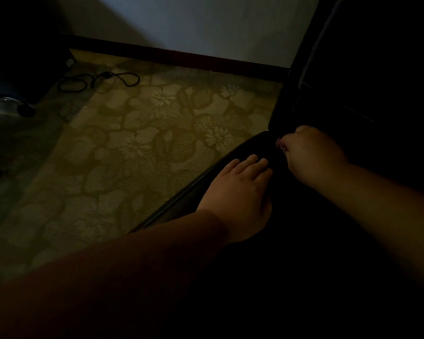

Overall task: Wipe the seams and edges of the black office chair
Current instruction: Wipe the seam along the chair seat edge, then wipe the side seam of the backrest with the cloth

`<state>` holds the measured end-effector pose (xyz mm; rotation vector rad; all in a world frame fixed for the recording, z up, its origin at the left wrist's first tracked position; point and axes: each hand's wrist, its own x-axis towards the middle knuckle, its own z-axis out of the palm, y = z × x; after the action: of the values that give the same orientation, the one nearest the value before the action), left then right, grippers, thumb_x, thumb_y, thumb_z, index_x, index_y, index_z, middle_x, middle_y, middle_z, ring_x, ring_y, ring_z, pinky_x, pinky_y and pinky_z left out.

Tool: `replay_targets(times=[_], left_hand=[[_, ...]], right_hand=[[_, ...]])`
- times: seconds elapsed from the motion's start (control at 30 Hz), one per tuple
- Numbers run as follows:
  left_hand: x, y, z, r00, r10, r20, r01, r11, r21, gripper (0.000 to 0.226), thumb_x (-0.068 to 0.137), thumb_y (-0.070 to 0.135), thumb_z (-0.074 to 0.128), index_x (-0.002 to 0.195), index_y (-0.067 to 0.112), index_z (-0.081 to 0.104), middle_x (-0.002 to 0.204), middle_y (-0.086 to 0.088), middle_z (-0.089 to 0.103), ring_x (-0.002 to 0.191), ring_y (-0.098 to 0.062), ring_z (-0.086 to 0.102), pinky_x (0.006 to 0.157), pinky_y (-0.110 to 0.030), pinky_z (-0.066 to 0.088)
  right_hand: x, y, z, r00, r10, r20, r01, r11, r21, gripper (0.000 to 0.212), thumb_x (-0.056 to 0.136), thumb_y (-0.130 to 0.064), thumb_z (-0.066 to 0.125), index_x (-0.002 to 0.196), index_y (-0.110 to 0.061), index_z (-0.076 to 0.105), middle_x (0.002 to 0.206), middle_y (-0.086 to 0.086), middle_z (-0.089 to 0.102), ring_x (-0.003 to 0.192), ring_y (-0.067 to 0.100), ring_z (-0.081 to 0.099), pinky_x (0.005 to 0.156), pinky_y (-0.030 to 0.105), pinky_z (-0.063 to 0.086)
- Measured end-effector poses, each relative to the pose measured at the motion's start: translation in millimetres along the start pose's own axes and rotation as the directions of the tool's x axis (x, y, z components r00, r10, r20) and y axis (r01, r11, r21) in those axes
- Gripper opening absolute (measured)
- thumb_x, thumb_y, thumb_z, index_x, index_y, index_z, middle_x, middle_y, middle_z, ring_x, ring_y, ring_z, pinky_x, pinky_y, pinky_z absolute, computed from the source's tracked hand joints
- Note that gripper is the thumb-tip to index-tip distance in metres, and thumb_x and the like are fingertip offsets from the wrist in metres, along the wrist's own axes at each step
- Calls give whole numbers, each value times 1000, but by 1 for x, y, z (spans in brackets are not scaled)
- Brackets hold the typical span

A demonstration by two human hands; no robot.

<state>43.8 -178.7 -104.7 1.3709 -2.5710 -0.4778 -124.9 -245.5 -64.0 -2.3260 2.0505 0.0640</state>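
Here the left hand [240, 192] lies flat and open on the seat of the black office chair [267, 241], likely bracing it. Just beyond, at the crease where seat meets backrest, the right hand [311, 155] is curled shut, pinching something too dark to identify, probably a cloth. Beyond the chair, a black cable [98, 80] lies on the floral carpet [137, 143].

Carpet [132, 148] left of chair seat edge [181, 194] open; cable [96, 80] near wall, backrest [353, 69] blocks right.
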Motion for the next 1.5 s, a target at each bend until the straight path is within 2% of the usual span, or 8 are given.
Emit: replay_targets(times=[0.33,0.53,0.63,0.87,1.03,1.23,1.33,1.5], left_hand=[[-75,-22,-13,999,46,28,-45,998,-49,68,91,48,32,152,21,44,163,1,34,153,-15,21,123,-31,10],[-102,-37,-18,986,122,109,-122,993,-10,77,86,56,43,155,24,37,166,1,26,155,-16,13,125,-37,9],[-117,-43,-21,977,152,149,-161,986,48,77,88,57,44,158,25,31,167,0,22,156,-18,11,125,-40,9],[-163,-63,-37,956,206,207,-252,940,228,64,97,53,35,153,22,40,161,-9,36,149,-29,33,117,-49,29],[-206,-68,-51,983,73,171,-111,968,223,53,96,47,36,140,28,59,150,-9,53,133,-34,54,98,-52,51],[-252,-70,-72,994,-87,65,75,983,169,52,87,46,35,117,25,71,111,-4,70,86,-30,70,67,-41,57],[-272,-68,-83,956,-288,48,279,950,138,61,85,54,25,109,21,71,100,-3,68,87,-29,68,66,-38,54],[-289,-60,-97,902,-429,52,406,881,242,32,97,42,48,106,22,71,102,-2,65,91,-25,65,64,-29,46]], right_hand=[[25,-29,1,996,-17,-87,19,1000,18,26,96,-13,53,116,-11,69,112,17,52,103,39,55,83,37,48],[11,-88,4,977,-210,-32,212,972,103,22,95,-20,56,108,-21,73,115,6,53,106,28,56,77,28,42],[-8,-105,7,966,-258,-33,260,961,97,22,95,-21,56,112,-21,70,120,4,50,107,27,55,77,27,40],[-42,-141,2,931,-361,52,355,929,103,22,94,-20,54,110,-18,68,117,4,50,106,27,55,81,30,44],[-77,-187,-2,897,-419,140,395,903,169,23,95,-20,52,110,-16,69,111,5,51,102,28,54,76,29,43],[-127,-237,-1,832,-537,140,495,832,250,20,90,-20,56,101,-16,72,94,1,44,98,28,54,71,28,36],[-148,-253,0,802,-583,129,533,796,287,16,90,-14,55,98,-13,69,91,1,41,95,28,54,69,28,35],[-191,-259,13,718,-687,112,633,712,305,25,97,-18,50,114,-21,68,105,3,47,102,26,46,75,31,42]])
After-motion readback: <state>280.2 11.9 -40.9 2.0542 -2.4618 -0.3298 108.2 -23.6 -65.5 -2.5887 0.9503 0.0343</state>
